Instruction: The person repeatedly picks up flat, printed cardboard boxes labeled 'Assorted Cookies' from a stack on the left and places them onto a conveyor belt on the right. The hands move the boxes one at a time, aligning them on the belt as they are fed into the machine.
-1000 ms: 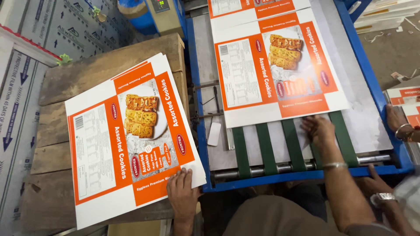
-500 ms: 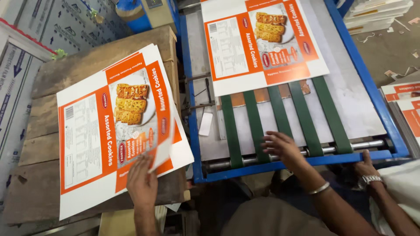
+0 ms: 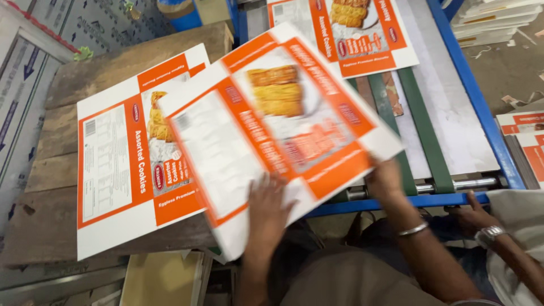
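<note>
Head view of a carton-sheet stacking station, read from left to right. At the far left, printed board panels [image 3: 25, 85] with arrow marks lean beside a worn wooden pallet table [image 3: 54, 170], whose planks show bare along the left and near edges. On it lies the stack of flat orange-and-white carton sheets [image 3: 122, 170], printed face up, with a biscuit picture partly covered. Above the stack's right side, the carried carton sheet [image 3: 277, 119] is in the air, tilted and blurred, its left part overlapping the stack and its right part over the machine's near rail. The left hand [image 3: 266, 207] lies flat, fingers spread, on the sheet's near white flap; the right hand [image 3: 385, 181] grips the near right edge, with a metal bangle on that wrist. Judged from this position, the step in hand is the transfer of one sheet from the machine to the stack; the next move calls for bringing the sheet level, squaring its edges with the sheets below, and letting go with both hands. To the right stands the blue-framed delivery table [image 3: 481, 119] with green belts [image 3: 422, 130] and a steel roller [image 3: 453, 184] at its near end; another printed sheet [image 3: 351, 34] waits on it, farther away. At the near right, a co-worker's hand [image 3: 470, 215], wearing a wristwatch, rests by the blue rail. Beyond, more sheets [image 3: 524, 141] lie at the right edge, and scraps litter the floor.
</note>
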